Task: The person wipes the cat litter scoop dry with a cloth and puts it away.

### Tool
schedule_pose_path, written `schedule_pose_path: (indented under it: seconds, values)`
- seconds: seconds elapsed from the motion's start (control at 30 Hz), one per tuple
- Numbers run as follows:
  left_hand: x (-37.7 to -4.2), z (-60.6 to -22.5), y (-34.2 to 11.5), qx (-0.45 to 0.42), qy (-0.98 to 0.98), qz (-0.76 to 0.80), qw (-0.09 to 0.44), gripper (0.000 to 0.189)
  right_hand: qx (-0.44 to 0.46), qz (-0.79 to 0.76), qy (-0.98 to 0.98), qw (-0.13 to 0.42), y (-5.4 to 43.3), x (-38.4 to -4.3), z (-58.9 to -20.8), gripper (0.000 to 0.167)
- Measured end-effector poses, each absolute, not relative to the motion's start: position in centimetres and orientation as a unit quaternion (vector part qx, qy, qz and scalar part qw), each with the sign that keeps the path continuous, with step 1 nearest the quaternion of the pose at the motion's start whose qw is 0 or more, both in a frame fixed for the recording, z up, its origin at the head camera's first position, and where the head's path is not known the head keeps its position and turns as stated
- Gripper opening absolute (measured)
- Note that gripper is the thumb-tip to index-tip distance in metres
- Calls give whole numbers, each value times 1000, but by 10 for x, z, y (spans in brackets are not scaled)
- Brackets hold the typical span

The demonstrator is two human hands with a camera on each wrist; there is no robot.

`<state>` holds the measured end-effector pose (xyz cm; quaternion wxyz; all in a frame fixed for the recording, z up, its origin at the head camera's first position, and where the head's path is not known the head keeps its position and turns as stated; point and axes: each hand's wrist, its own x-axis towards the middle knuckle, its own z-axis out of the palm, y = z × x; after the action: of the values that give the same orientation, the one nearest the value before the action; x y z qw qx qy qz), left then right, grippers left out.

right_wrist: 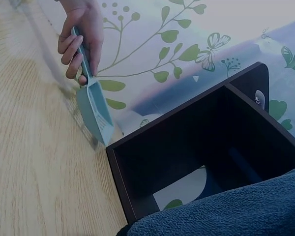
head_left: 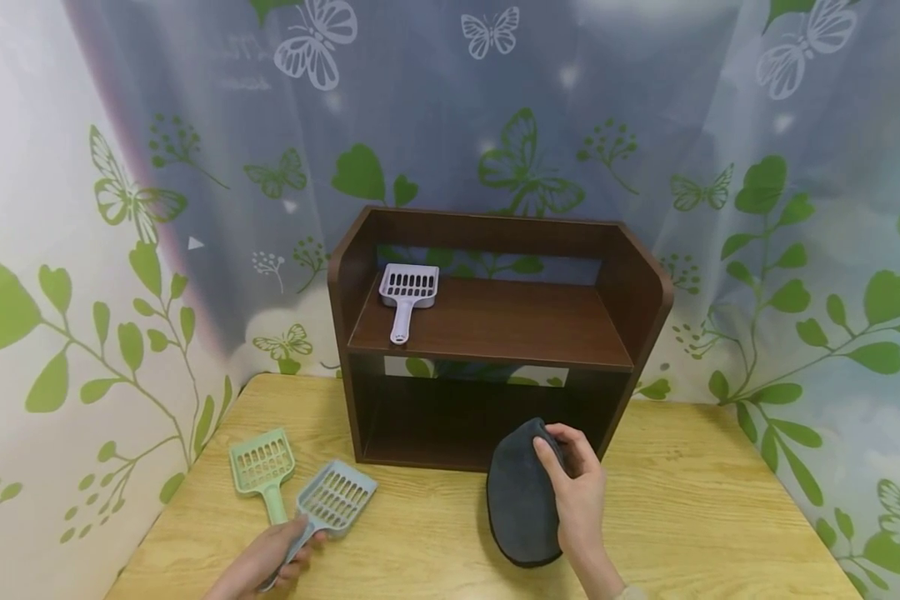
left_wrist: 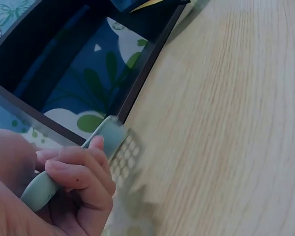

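Note:
My left hand [head_left: 270,557] grips the handle of a light blue slotted litter scoop [head_left: 336,497], fingers curled round it. In the right wrist view that scoop [right_wrist: 94,113] points toward the shelf's lower front corner. Beside it on the table lies a green litter scoop [head_left: 273,502], its handle end partly hidden by my left hand. With thumb and fingers, my right hand [head_left: 581,500] pinches the upper edge of a dark blue-grey oval cloth piece [head_left: 521,496] before the shelf. Its cloth surface [right_wrist: 226,209] looks towel-like in the right wrist view.
A dark brown two-tier shelf [head_left: 525,321] stands at the back of the wooden table [head_left: 720,500]. On its upper board, at the left, lies a lilac litter scoop [head_left: 402,321]. A curtain [head_left: 435,100] with butterflies and leaves hangs behind.

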<state>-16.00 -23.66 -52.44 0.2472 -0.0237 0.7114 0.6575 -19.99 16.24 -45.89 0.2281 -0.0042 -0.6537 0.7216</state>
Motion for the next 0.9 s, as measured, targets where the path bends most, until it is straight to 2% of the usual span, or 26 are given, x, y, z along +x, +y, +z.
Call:
schedule_pose_path:
  seconds: [0.27,0.5,0.9]
  values:
    - [-166,-512,-223,28,748,612,257,54,-6,720,-655,230,165,-200,-457,26]
    - [-175,-503,-205,28,774,584,241,59,-7,712,-661,237,167,-201,-456,25]
    - [-199,-476,-169,77,770,589,233,56,18,682,-693,233,178,-208,-450,21]
